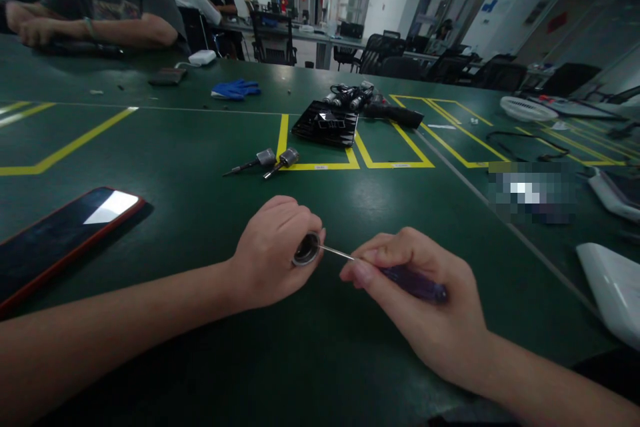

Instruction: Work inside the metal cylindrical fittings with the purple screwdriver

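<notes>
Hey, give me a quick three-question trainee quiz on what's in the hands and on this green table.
1. True or false: the right hand holds a purple-handled screwdriver.
2. Which lies farthest left on the green table? A) red-cased black phone B) blue glove C) black plastic tray
3. What does the left hand grip?

Key: 1 true; 2 A; 3 a small round metal cylinder, with the screwdriver's shaft at its open end.

Phone (65, 230), blue gloves (235, 89), black tray (325, 124)
</notes>
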Action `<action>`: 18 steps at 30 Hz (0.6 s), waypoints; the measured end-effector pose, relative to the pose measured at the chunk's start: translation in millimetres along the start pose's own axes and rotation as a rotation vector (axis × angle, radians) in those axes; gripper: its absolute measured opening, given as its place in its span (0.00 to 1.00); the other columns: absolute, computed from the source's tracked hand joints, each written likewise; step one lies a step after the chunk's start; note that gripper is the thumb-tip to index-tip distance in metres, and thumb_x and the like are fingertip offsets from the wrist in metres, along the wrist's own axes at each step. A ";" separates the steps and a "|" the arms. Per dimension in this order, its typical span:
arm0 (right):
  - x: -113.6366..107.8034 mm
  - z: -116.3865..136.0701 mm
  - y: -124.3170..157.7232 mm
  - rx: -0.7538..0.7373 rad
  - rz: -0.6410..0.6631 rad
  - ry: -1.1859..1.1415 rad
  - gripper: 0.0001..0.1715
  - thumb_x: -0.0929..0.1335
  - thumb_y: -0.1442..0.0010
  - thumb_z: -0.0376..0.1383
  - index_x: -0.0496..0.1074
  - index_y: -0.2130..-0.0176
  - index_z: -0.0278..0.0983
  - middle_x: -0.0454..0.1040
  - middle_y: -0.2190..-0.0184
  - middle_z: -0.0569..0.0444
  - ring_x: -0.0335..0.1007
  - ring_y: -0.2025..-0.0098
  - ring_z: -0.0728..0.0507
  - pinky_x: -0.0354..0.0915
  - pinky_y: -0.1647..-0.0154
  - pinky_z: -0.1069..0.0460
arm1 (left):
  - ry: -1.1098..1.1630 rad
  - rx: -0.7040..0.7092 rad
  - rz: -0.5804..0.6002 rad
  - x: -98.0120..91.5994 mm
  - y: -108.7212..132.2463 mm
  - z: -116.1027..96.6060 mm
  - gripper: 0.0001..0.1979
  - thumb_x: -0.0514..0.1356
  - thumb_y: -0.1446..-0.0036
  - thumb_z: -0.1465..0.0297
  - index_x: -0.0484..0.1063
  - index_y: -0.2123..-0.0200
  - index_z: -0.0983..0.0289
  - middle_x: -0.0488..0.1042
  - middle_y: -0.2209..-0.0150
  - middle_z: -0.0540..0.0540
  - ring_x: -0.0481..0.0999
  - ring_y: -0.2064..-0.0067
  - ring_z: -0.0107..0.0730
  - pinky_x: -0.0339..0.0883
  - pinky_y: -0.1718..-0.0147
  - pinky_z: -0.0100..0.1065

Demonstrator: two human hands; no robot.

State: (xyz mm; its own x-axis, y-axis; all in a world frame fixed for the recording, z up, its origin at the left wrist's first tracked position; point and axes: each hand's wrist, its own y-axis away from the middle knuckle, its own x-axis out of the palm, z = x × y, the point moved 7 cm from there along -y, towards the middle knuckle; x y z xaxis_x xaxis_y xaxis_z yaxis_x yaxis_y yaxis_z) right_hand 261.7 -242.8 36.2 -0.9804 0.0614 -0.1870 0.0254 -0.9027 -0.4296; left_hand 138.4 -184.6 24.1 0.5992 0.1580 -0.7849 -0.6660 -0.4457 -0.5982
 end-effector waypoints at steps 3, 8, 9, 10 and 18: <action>4.7 -26.1 11.0 0.214 -0.155 -0.333 0.08 0.70 0.47 0.28 0.67 0.71 0.38 0.79 0.71 0.55 0.76 0.70 0.48 0.72 0.70 0.53 | -0.018 -0.067 -0.049 -3.4 -2.5 2.1 0.05 0.54 0.45 0.73 0.64 0.73 0.63 0.68 0.76 0.51 0.67 0.72 0.29 0.63 0.67 0.34; 16.0 -39.6 18.4 0.359 -0.232 -0.636 0.07 0.71 0.47 0.31 0.69 0.72 0.37 0.81 0.71 0.55 0.77 0.68 0.49 0.73 0.67 0.55 | -0.009 -0.150 -0.062 -7.1 -6.6 5.1 0.05 0.55 0.46 0.72 0.63 0.74 0.63 0.69 0.76 0.50 0.68 0.73 0.30 0.61 0.72 0.32; 15.7 -38.8 18.3 0.360 -0.241 -0.648 0.06 0.71 0.47 0.31 0.69 0.72 0.37 0.81 0.71 0.55 0.77 0.68 0.49 0.73 0.67 0.55 | 0.003 -0.180 -0.061 -8.0 -6.6 7.2 0.04 0.56 0.47 0.72 0.63 0.74 0.63 0.69 0.76 0.50 0.68 0.73 0.29 0.61 0.73 0.31; 14.9 -38.0 17.9 0.357 -0.248 -0.652 0.07 0.71 0.47 0.31 0.69 0.72 0.37 0.81 0.71 0.55 0.77 0.69 0.50 0.73 0.67 0.55 | 0.020 -0.219 -0.059 -8.6 -6.2 9.7 0.04 0.56 0.48 0.71 0.63 0.74 0.63 0.69 0.76 0.49 0.68 0.73 0.29 0.60 0.74 0.31; -0.2 -24.3 8.6 0.262 -0.136 -0.428 0.06 0.71 0.47 0.30 0.70 0.71 0.38 0.78 0.74 0.57 0.74 0.72 0.50 0.70 0.72 0.57 | 0.456 -0.437 0.048 2.2 -2.0 12.6 0.05 0.60 0.50 0.71 0.64 0.73 0.64 0.68 0.77 0.46 0.67 0.77 0.23 0.61 0.78 0.25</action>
State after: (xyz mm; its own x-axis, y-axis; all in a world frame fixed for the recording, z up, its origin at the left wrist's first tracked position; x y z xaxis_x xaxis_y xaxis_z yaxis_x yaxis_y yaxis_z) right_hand 266.8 -240.2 11.1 -0.9649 0.0547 0.2569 -0.1032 -0.9783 -0.1795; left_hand 135.5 -172.2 21.5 0.7662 -0.2195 -0.6040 -0.5119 -0.7767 -0.3671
